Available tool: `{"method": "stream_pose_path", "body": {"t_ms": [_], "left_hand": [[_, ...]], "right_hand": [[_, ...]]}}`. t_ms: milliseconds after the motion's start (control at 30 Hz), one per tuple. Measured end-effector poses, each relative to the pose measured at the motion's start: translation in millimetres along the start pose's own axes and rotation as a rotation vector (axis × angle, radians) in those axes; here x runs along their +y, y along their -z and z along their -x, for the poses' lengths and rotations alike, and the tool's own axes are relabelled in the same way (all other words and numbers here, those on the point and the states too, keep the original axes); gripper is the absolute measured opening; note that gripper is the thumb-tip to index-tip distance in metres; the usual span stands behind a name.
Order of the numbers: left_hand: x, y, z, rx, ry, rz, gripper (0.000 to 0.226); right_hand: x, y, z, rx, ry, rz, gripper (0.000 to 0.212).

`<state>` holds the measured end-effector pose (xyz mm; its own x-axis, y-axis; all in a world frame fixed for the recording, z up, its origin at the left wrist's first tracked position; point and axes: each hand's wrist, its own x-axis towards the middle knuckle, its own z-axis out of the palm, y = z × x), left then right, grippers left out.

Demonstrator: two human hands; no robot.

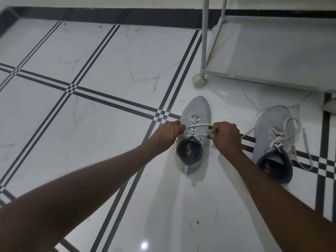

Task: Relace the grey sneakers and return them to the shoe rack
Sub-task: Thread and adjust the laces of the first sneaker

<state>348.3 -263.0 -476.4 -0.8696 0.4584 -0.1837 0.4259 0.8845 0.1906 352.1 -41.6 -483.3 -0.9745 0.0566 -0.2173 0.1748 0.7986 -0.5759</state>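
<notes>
Two grey sneakers stand on the tiled floor, toes pointing away from me. The left sneaker [197,110] sits between my hands, its white lace [197,125] crossed through the eyelets. My left hand [168,132] grips one lace end at the shoe's left side. My right hand [226,136] pinches the other end at its right side, and the lace runs taut across the shoe's opening. The right sneaker [272,122] stands apart to the right, its lace [298,142] threaded and trailing loose over the floor.
A white shoe rack [227,75] on castor wheels stands at the upper right, its bottom shelf bare. One castor [199,82] is just beyond the left sneaker's toe. A white object [330,106] peeks in at the right edge. A dark skirting runs along the far wall.
</notes>
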Motion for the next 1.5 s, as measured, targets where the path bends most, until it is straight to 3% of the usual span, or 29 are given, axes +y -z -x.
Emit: {"method": "stream_pose_path", "body": {"t_ms": [133, 233, 300, 400, 667, 833, 967, 1067, 1200, 1333, 1500], "left_hand": [[-1.9, -12.3, -4.4, 0.007, 0.169, 0.196, 0.018], [7.1, -7.1, -11.5, -0.093, 0.29, 0.383, 0.006], [6.3, 5.2, -16.9, -0.249, 0.366, 0.479, 0.009], [-9.1, 27.7, -15.3, -0.428, 0.455, 0.834, 0.019], [-13.7, 75.2, -16.2, -0.437, 0.351, 1.407, 0.021], [-14.6, 77.7, -21.3, -0.381, 0.324, 1.468, 0.009], [-4.6, 50.6, -28.6, -0.157, 0.5, 1.411, 0.011], [4.9, 32.3, -34.5, -0.095, 0.601, 1.329, 0.014], [7.9, 22.8, -39.2, -0.175, 0.554, 1.294, 0.007], [1.7, 29.2, -37.2, -0.356, 0.435, 1.412, 0.026], [1.3, 34.9, -41.6, -0.337, 0.402, 1.392, 0.033]], "right_hand": [[7.0, 14.0, -15.8, -0.132, 0.065, -0.004, 0.012], [9.0, 25.7, -20.6, -0.265, 0.051, -0.057, 0.011], [7.3, 33.8, -18.9, -0.395, 0.006, -0.27, 0.012], [7.7, 42.5, -16.7, -0.558, -0.08, -0.605, 0.016], [-9.5, 44.8, -15.8, -0.656, -0.108, -1.032, 0.012], [-13.8, 37.4, -14.2, -0.598, -0.106, -1.056, 0.021], [-26.0, 34.3, -10.2, -0.458, -0.083, -1.018, 0.014], [-41.9, 26.7, -6.9, -0.324, -0.071, -0.894, 0.013], [-51.8, 19.5, -7.0, -0.238, -0.064, -0.809, 0.01], [-47.4, 20.4, -7.2, -0.285, -0.032, -0.809, 0.008], [-47.3, 19.6, -11.5, -0.321, 0.049, -0.711, 0.018]]}}
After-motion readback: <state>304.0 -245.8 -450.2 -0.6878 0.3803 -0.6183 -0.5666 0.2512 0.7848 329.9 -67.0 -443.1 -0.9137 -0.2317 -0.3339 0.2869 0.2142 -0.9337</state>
